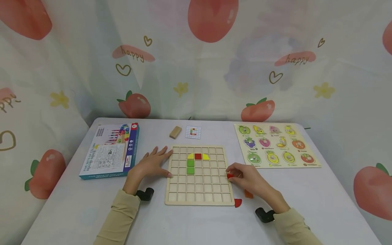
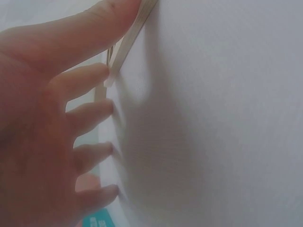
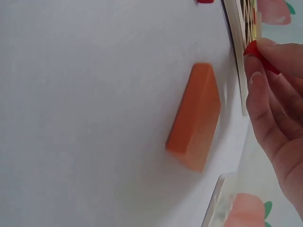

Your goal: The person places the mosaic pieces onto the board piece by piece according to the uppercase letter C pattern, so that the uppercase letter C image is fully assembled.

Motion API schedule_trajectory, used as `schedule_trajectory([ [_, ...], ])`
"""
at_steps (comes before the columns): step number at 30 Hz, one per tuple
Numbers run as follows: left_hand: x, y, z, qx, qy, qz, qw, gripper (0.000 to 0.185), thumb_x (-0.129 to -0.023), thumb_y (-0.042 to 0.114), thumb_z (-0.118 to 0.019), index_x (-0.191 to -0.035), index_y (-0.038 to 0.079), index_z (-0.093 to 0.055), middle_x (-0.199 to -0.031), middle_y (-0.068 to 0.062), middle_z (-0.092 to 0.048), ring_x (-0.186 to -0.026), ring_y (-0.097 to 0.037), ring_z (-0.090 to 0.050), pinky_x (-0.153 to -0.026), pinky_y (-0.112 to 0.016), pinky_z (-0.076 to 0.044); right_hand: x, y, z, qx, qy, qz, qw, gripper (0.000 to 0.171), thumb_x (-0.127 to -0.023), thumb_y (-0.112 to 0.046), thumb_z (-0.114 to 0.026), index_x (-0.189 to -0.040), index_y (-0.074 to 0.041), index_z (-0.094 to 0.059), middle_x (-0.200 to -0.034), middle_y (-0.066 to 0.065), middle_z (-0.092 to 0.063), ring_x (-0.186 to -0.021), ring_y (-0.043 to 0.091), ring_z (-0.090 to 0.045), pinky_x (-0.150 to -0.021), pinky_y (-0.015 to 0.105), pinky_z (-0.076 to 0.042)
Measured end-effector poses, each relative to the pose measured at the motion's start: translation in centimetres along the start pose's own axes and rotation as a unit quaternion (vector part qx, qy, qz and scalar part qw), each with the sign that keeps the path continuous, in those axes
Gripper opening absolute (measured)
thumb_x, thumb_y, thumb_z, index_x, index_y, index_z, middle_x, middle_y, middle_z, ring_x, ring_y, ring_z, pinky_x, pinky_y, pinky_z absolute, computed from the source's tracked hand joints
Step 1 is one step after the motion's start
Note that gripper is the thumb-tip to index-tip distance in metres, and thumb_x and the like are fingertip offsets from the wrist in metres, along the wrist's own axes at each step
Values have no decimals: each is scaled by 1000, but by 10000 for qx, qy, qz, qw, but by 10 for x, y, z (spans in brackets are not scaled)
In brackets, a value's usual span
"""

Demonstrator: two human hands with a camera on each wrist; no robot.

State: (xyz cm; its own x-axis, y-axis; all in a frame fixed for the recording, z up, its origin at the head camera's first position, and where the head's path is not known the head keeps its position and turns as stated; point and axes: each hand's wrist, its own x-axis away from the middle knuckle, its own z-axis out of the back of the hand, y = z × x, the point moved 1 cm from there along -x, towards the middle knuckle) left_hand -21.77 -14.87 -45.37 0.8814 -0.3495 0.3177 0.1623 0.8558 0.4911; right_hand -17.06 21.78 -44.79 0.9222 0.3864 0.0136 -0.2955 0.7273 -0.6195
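A wooden grid board (image 1: 199, 197) lies on the table between the hands. Set in its upper cells are a red square block (image 1: 198, 156), a yellow piece (image 1: 191, 156) on one side, a yellow piece (image 1: 206, 157) on the other, and two green square blocks (image 1: 190, 167) below. My left hand (image 1: 152, 164) has its fingers spread, thumb and a fingertip touching the board's left edge. At the right edge, my right hand (image 1: 247, 176) pinches a small red block (image 3: 265, 59) between thumb and fingers. An orange block (image 3: 196, 116) and a red quarter-round block (image 1: 238, 202) lie near it.
Behind the board are a plain wooden block (image 1: 175, 132) and a pattern card (image 1: 193, 132). A boxed set (image 1: 107, 149) lies at the left, a fruit puzzle board (image 1: 277, 146) at the right. A printed curtain (image 1: 196, 75) hangs behind the table.
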Motion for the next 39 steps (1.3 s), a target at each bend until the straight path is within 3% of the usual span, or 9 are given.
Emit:
schedule_trajectory([
  [15, 1, 0, 0, -9, -30, 53, 10000, 98, -83, 43, -84, -163, 21, -32, -173, -9, -17, -159, -43, -1, -126, -67, -4, -17, -16, -10, -316, -314, 312, 9985, 15, -91, -9, -78, -106, -8, -74, -94, -3, -75, -83, 9, -66, -79, 20, -59],
  [23, 3, 0, 1, 29, -60, 26, 10000, 98, -83, 43, -85, -163, 20, -32, -172, -11, -17, -159, -44, -1, -125, -68, -3, -30, -31, -18, -462, -503, 771, 9947, 16, -94, -11, -75, -110, -9, -72, -92, -4, -73, -80, 8, -64, -77, 22, -57],
  [39, -1, -1, 1, 133, -95, -4, 9999, 100, -83, 42, -85, -163, 20, -30, -173, -9, -16, -160, -41, -2, -126, -67, -1, -53, -53, -35, -463, -771, 798, 9927, 13, -94, -6, -72, -107, -6, -74, -92, 0, -72, -80, 8, -61, -76, 20, -56],
])
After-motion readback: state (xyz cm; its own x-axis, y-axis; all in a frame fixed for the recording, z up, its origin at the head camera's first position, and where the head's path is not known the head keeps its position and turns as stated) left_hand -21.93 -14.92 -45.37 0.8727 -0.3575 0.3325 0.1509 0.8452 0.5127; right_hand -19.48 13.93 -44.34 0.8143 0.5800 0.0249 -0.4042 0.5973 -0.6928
